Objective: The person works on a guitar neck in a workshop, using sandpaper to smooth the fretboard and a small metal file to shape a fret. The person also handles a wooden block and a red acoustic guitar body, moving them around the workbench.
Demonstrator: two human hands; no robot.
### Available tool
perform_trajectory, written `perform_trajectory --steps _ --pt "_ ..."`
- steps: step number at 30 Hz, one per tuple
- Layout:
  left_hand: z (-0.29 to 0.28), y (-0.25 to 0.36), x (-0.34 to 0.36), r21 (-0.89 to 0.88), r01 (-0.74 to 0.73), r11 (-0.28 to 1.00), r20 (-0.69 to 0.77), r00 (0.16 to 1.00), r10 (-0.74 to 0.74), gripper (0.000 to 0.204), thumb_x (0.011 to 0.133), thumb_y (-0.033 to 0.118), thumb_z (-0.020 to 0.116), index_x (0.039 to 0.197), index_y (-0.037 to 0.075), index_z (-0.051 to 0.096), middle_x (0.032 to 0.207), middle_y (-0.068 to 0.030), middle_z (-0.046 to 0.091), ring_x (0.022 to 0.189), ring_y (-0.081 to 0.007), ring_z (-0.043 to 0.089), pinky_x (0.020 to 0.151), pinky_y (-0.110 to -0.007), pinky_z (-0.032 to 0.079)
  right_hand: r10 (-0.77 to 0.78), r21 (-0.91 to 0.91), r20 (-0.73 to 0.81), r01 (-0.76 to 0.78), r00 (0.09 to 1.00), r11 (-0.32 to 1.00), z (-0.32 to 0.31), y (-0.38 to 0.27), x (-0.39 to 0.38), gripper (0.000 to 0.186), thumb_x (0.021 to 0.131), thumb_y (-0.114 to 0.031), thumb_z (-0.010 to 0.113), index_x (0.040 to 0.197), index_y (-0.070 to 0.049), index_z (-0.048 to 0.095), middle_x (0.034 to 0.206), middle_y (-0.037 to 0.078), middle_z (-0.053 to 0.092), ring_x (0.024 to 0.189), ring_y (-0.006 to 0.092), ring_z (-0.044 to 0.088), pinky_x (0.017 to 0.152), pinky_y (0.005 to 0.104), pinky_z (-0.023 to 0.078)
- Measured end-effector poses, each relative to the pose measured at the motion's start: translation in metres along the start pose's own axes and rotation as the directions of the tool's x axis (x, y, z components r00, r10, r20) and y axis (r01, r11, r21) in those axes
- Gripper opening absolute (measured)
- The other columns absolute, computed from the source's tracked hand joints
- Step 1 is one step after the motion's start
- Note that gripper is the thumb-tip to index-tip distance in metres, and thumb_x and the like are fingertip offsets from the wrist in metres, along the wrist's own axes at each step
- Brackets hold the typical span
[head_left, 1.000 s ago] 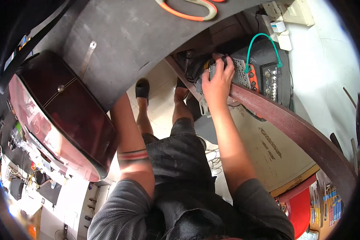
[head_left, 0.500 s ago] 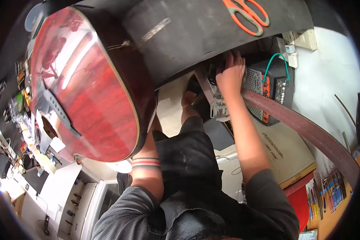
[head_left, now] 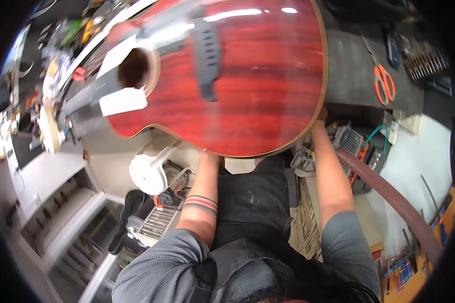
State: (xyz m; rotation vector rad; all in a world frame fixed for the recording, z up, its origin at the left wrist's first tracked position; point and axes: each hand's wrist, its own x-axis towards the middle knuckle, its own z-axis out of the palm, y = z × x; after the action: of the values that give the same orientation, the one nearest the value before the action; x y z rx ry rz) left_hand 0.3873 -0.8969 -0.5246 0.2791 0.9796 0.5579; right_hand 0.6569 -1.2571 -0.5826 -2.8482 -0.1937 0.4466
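A glossy red acoustic guitar (head_left: pixel 258 91) lies strings-side up across the far side, over the dark bench and my lap. Its black bridge (head_left: pixel 207 55) carries no strings, and white paper pieces (head_left: pixel 124 102) flank the round soundhole (head_left: pixel 134 69). At the guitar's near lower edge, my left hand (head_left: pixel 210 154) supports the body from beneath, its fingers hidden. My right hand (head_left: pixel 319 120) grips the rim at the body's right end, with most of the fingers behind it.
Orange-handled scissors (head_left: pixel 384 86) rest on the bench (head_left: pixel 349 65) at the right. Below it stand an amplifier-like box (head_left: pixel 371 166) with a green cable (head_left: pixel 376 132) and a long brown strip (head_left: pixel 389 192). A white round-ended machine (head_left: pixel 149 174) is left of my arm; files hang lower right.
The guitar has swung right and turned flatter toward me. My right hand has left the clamp-like metal fixture under the bench and come to the guitar's rim. The view has shifted.
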Motion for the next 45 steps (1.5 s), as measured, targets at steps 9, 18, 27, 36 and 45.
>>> perform_trajectory --steps 9,18,27,36,45 --pt "-0.060 0.114 -0.057 0.074 0.163 0.984 -0.358 0.925 -0.126 0.044 0.121 0.037 0.049 0.156 0.012 0.057 0.162 -0.0108 0.060 0.148 -0.0359 0.057 0.120 -0.063 0.047 -0.291 0.320 -0.026 0.284 0.956 0.904 -0.002 -0.032 -0.143 0.063 0.108 -0.046 0.063 0.144 0.007 0.064 0.145 0.037 0.065 0.137 0.0541 0.060 0.113 0.0567 0.049" --pt "-0.157 0.371 -0.140 0.162 0.062 0.985 -0.394 0.919 0.007 0.051 0.118 0.037 0.056 0.157 0.004 0.054 0.161 -0.0143 0.059 0.147 -0.0342 0.057 0.123 -0.058 0.045 0.023 0.274 0.440 -0.159 0.898 0.949 -0.046 -0.284 -0.311 0.073 0.118 -0.055 0.043 0.122 0.013 0.071 0.122 0.041 0.072 0.121 0.0567 0.067 0.103 0.0562 0.052" --pt "-0.152 0.587 -0.108 -0.140 -0.340 0.930 -0.179 0.932 0.314 0.058 0.118 0.044 0.055 0.161 0.004 0.053 0.164 -0.0143 0.057 0.151 -0.0338 0.053 0.128 -0.054 0.040 -0.464 0.702 0.245 0.174 0.851 0.690 -0.093 -0.520 -0.338 0.045 0.123 -0.033 0.044 0.138 0.008 0.053 0.134 0.032 0.068 0.125 0.0437 0.067 0.109 0.0493 0.051" --pt "-0.070 0.621 0.017 -0.172 -0.441 0.881 -0.236 0.886 0.398 0.056 0.120 0.043 0.050 0.161 0.005 0.053 0.164 -0.0128 0.058 0.150 -0.0320 0.055 0.127 -0.053 0.042 -0.486 0.715 0.099 0.277 0.868 0.642 -0.077 -0.616 -0.246 0.055 0.119 -0.021 0.046 0.165 0.008 0.035 0.160 0.030 0.053 0.151 0.0416 0.052 0.126 0.0470 0.040" --pt "-0.047 0.625 0.080 -0.122 -0.445 0.887 -0.320 0.864 0.389 0.064 0.120 0.048 0.049 0.166 0.004 0.048 0.172 -0.0135 0.050 0.157 -0.0304 0.047 0.133 -0.055 0.034 -0.426 0.434 -0.005 0.385 0.905 0.814 -0.075 -0.631 -0.254 0.075 0.106 -0.014 0.068 0.167 0.010 0.033 0.146 0.033 0.049 0.142 0.0478 0.049 0.124 0.0535 0.039"
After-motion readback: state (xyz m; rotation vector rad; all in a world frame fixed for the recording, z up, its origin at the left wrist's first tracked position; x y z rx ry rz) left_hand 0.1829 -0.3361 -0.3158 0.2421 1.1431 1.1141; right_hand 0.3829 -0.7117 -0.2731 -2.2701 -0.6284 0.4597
